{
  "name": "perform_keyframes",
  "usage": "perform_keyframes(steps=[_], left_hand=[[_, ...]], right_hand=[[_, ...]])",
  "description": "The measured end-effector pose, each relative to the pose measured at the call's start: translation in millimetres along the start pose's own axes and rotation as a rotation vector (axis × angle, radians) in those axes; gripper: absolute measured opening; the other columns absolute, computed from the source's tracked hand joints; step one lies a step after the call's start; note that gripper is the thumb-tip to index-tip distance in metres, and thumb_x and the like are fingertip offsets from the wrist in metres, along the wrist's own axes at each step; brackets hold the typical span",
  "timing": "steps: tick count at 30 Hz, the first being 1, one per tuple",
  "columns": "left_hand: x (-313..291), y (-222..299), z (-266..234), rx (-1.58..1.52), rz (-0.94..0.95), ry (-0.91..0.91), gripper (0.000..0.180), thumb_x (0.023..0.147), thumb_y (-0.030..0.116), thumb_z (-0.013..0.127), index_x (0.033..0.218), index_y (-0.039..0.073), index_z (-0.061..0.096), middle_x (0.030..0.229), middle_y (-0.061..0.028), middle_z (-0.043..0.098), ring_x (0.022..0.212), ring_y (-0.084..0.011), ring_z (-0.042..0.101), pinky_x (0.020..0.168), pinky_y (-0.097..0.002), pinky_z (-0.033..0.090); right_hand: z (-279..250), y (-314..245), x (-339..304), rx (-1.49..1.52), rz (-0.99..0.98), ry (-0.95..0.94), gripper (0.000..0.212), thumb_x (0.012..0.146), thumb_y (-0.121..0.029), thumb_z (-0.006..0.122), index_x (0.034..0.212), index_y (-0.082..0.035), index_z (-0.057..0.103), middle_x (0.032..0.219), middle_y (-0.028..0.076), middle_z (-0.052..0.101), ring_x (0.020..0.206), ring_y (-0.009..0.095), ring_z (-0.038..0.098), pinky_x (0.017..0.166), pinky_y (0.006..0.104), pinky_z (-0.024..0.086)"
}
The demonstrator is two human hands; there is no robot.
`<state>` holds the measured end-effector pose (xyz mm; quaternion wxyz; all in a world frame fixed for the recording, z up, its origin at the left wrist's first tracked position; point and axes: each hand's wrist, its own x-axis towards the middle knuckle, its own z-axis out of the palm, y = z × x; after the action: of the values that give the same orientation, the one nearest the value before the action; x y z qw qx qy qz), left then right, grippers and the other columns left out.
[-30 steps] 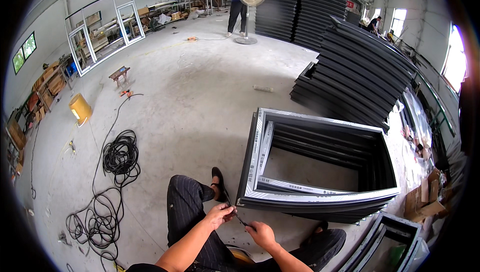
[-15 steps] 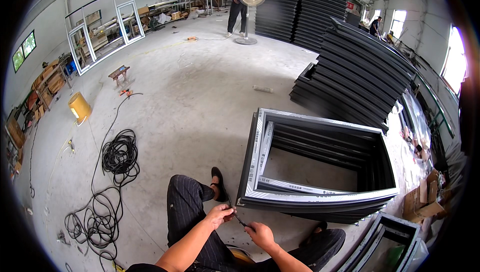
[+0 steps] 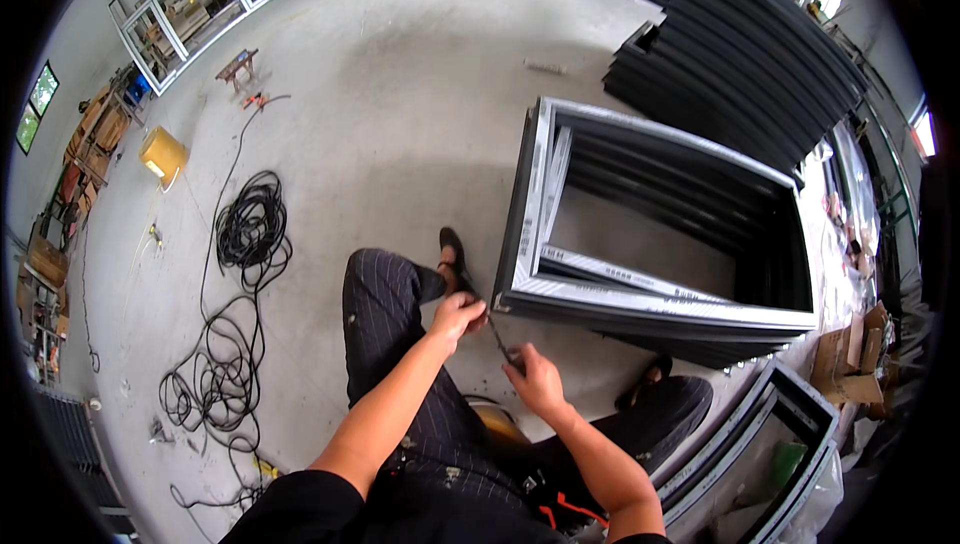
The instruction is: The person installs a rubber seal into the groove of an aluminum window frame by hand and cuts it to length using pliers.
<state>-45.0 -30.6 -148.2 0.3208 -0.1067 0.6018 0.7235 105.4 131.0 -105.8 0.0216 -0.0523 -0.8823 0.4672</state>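
Note:
Between my two hands runs a thin dark strip-like piece (image 3: pixel 499 338), too small to tell whether it is a tool or a length of seal. My left hand (image 3: pixel 458 319) pinches its upper end, close to the near left corner of a stack of black window frames (image 3: pixel 655 301). Lower and to the right, my right hand (image 3: pixel 536 382) is closed around the other end. White-and-grey printed protective film covers the top frame's face. Both hands are in front of my knees, above the concrete floor.
Tall stacks of black frames (image 3: pixel 735 64) stand at the back right. Black cable lies coiled (image 3: pixel 252 221) on the left floor, near a yellow bucket (image 3: pixel 163 155) and a small bench (image 3: pixel 237 67). More frames (image 3: pixel 815 409) and a cardboard box (image 3: pixel 845 359) are at the right.
The view has tipped downward, so the floor and stacks sit higher in the picture. Both hands keep their grip on the thin dark piece beside the frame corner.

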Motion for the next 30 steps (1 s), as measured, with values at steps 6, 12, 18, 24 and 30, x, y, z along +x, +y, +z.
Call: perform_keyframes(steps=[6, 12, 18, 24, 30], left_hand=[[20, 1, 11, 0.399, 0.246, 0.167, 0.014, 0.083, 0.01, 0.068, 0.092, 0.0, 0.063, 0.08, -0.0074, 0.066, 0.071, -0.0174, 0.064, 0.064, -0.03, 0.048], [26, 21, 31, 0.64, 0.372, 0.164, 0.016, 0.078, 0.007, 0.07, 0.09, -0.001, 0.063, 0.084, -0.0107, 0.068, 0.077, -0.0215, 0.065, 0.071, -0.0326, 0.049], [31, 12, 14, 0.72, 0.403, 0.17, 0.017, 0.076, 0.004, 0.072, 0.09, 0.0, 0.063, 0.085, -0.0094, 0.066, 0.08, -0.0192, 0.063, 0.073, -0.0315, 0.049], [37, 5, 26, 0.727, 0.478, 0.117, 0.023, 0.075, 0.009, 0.072, 0.094, 0.0, 0.062, 0.086, -0.0123, 0.066, 0.08, -0.0248, 0.064, 0.074, -0.0373, 0.049], [11, 2, 36, 0.185, 0.398, 0.087, 0.026, 0.081, -0.006, 0.062, 0.106, 0.0, 0.057, 0.092, -0.0071, 0.063, 0.084, -0.017, 0.062, 0.064, -0.0301, 0.053]], right_hand=[[16, 8, 6, 0.066, 0.039, -0.055, 0.028, 0.083, -0.014, 0.067, 0.107, -0.002, 0.058, 0.081, 0.014, 0.069, 0.073, 0.03, 0.068, 0.067, 0.0378, 0.052], [19, 11, 17, 0.107, 0.132, -0.106, 0.03, 0.082, -0.014, 0.067, 0.109, -0.002, 0.058, 0.084, 0.015, 0.069, 0.077, 0.03, 0.068, 0.069, 0.0377, 0.052], [22, 4, 21, 0.051, 0.127, -0.169, 0.031, 0.081, -0.015, 0.068, 0.109, -0.003, 0.059, 0.088, 0.016, 0.069, 0.083, 0.032, 0.067, 0.073, 0.0392, 0.052], [23, 22, 19, -0.05, 0.133, -0.157, 0.022, 0.083, -0.017, 0.062, 0.103, -0.009, 0.06, 0.088, 0.018, 0.067, 0.083, 0.039, 0.064, 0.07, 0.0487, 0.05], [49, 44, 18, -0.057, 0.022, -0.232, 0.023, 0.082, -0.014, 0.058, 0.104, -0.009, 0.058, 0.086, 0.02, 0.065, 0.083, 0.04, 0.063, 0.072, 0.0502, 0.049]])
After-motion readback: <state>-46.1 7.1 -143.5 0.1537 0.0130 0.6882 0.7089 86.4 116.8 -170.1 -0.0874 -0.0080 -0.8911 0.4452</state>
